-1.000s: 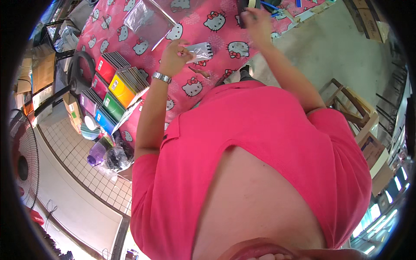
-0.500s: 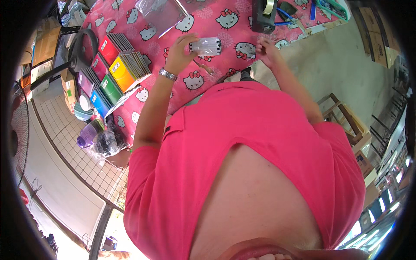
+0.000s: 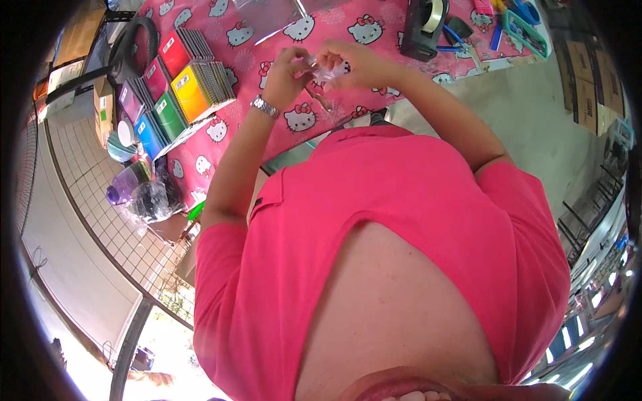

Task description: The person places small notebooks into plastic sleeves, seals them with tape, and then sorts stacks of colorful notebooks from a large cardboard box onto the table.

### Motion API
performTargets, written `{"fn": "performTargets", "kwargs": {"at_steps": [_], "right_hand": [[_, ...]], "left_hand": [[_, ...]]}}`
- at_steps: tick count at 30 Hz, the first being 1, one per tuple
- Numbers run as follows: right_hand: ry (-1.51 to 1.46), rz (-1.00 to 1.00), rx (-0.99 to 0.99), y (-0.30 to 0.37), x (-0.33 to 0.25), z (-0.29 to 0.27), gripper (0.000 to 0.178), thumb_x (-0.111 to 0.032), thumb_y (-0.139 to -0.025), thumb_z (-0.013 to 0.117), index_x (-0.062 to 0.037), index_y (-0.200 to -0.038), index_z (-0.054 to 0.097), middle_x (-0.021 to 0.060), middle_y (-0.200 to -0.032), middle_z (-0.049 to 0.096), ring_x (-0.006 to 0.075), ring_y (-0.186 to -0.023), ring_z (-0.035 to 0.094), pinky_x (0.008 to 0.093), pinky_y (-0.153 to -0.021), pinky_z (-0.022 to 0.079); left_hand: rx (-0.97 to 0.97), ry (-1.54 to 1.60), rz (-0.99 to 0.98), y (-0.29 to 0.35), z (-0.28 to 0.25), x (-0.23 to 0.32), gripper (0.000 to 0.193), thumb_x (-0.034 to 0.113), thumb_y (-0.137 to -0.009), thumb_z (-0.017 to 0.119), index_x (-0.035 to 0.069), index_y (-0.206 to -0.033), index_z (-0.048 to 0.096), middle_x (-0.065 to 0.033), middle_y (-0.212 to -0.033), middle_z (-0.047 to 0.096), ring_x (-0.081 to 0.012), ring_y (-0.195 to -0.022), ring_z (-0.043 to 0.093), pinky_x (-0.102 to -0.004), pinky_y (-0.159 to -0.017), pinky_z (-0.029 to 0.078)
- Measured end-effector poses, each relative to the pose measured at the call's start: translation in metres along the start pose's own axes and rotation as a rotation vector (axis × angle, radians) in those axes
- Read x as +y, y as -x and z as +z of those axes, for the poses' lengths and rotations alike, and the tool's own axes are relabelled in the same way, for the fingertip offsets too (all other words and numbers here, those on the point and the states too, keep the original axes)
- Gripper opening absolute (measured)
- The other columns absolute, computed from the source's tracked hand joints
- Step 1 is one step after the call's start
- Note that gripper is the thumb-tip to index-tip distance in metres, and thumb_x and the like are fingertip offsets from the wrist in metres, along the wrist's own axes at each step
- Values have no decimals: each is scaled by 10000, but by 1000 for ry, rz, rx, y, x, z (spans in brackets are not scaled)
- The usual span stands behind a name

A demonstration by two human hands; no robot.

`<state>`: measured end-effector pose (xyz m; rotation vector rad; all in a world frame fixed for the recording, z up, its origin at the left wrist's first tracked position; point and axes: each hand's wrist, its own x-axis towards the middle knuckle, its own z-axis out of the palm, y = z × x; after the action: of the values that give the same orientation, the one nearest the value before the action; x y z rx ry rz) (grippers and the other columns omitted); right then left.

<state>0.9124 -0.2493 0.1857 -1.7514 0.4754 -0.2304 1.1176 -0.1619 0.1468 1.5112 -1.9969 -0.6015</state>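
Observation:
Both of my hands meet over the pink cartoon-cat tablecloth [image 3: 297,117], at a small transparent plastic packet [image 3: 326,72]. My left hand [image 3: 286,79], with a metal watch on the wrist, grips the packet's left end with bent fingers. From the right, my right hand [image 3: 351,63] curls over the other end, thumb and fingers closed on the plastic. Dark ends show inside the packet, but my fingers hide most of the contents. Just below the packet lies a thin brownish thing [image 3: 319,100] whose kind I cannot make out.
Spiral notebooks [image 3: 194,87] in several colours stand in stacks at the left. A black tape dispenser [image 3: 421,30], blue-handled pliers [image 3: 456,48] and a green basket [image 3: 543,45] are at the far right. A transparent plastic sheet [image 3: 267,17] lies at the back. Cardboard boxes [image 3: 588,87] stand beyond the table.
My right hand has moved left from the table's right side and taken hold of the packet. My left hand still holds it. The view has shifted slightly.

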Motion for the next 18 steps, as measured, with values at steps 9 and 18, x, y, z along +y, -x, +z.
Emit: {"fn": "performTargets", "kwargs": {"at_steps": [9, 18], "right_hand": [[334, -403, 62, -23, 3, 10, 486, -123, -712, 702, -73, -1132, 462, 108, -1044, 519, 249, -890, 570, 334, -753, 474], [109, -171, 329, -31, 21, -12, 334, -99, -809, 622, -37, -1096, 462, 69, -961, 530, 144, -780, 545, 301, -691, 456]], "left_hand": [[39, 242, -139, 2, 15, -26, 210, 106, -617, 775, 120, -820, 721, -96, -1151, 504, -284, -1098, 454, -397, -938, 402], [150, -43, -153, -2, 18, 2, 197, 178, -640, 771, 87, -800, 699, -83, -1113, 542, -264, -1008, 512, -374, -845, 435]]}}
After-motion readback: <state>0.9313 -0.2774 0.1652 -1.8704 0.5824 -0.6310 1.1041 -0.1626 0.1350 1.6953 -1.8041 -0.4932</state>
